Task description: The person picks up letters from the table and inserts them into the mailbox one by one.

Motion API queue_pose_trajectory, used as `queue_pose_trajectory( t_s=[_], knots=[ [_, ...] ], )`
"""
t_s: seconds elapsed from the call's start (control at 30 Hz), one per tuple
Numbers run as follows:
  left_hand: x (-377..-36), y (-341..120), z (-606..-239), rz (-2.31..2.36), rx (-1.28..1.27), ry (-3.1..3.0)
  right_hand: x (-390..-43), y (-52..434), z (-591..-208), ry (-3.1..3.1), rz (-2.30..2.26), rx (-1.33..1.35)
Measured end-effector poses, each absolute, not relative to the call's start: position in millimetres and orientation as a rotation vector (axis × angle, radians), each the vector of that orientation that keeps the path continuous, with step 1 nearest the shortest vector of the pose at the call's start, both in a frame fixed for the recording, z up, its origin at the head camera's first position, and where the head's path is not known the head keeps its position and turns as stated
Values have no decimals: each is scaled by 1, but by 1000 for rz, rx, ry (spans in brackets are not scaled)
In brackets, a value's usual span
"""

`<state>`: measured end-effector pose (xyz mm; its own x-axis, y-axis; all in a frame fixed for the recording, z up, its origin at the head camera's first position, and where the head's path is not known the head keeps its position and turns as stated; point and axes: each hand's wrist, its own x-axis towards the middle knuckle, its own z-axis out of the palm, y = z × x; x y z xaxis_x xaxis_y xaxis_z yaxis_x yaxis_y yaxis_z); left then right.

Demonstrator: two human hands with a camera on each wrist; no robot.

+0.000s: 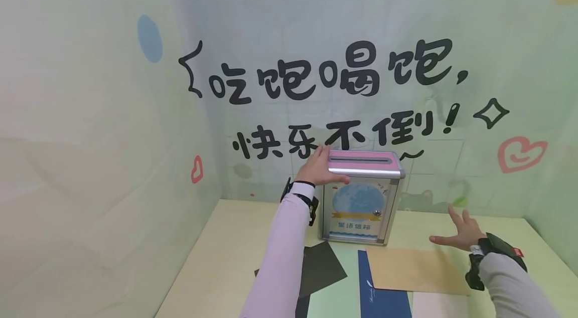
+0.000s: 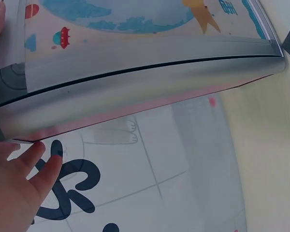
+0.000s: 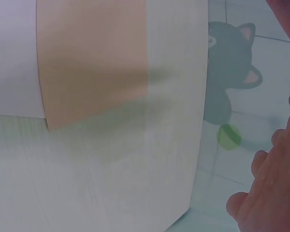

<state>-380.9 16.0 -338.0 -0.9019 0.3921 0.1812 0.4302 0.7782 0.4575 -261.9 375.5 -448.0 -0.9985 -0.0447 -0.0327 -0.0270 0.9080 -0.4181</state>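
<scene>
A letter box [image 1: 356, 202] with a silver metal frame, a pink slotted top [image 1: 361, 160] and a blue globe picture behind its clear front stands upright at the back of the table. My left hand [image 1: 317, 166] grips its upper left corner, thumb across the front and the other fingers round the side. In the left wrist view, those fingers [image 2: 43, 169] show at the box's far edge. My right hand [image 1: 462, 230] is held apart from the box, over the right of the table, fingers spread and holding nothing. A tan envelope [image 1: 417, 270] lies near it.
Before the box lie a black sheet [image 1: 322, 268], a pale green sheet [image 1: 336, 293], a dark blue envelope [image 1: 384, 300] and a white sheet [image 1: 440, 305], partly overlapping. Behind the table [image 1: 226, 237] rises a printed wall covering [image 1: 280, 7] with large black characters.
</scene>
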Motion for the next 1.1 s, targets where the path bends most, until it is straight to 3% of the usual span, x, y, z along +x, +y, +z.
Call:
queue_pose_trajectory(
  t_s=[1.1],
  knots=[
    [-387, 22, -352, -931, -624, -2789, -266, 378, -506, 2869, -777, 78]
  ],
)
